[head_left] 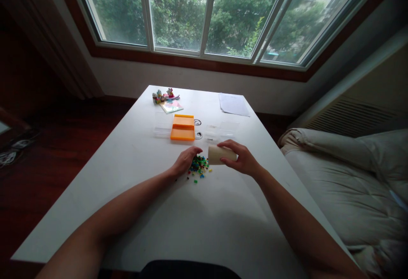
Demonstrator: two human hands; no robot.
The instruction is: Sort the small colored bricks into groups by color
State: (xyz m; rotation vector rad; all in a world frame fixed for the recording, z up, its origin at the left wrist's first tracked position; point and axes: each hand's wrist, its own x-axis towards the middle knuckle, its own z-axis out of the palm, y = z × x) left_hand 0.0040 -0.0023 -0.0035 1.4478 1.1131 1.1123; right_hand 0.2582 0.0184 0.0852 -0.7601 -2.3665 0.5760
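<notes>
My right hand (240,158) is closed round a beige cylinder (216,155), perhaps a cup or cardboard tube. The cylinder is tilted onto its side, one end toward the left. Just left of that end lies a heap of tiny coloured toy bricks (199,165), mostly green and blue, with a few scattered pieces nearer me. Cupped along the heap's left side is my left hand (185,161), its fingers stretched forward and partly hiding the bricks. Whether any brick is under those fingers is hidden.
Beyond the heap on the white table (153,219) sits an orange two-part tray (183,133), with clear plastic pieces (223,130) beside it. Small toy figures (165,96) and a colourful card (172,106) lie at the far left, papers (234,104) at the far right. A padded couch (347,185) stands right.
</notes>
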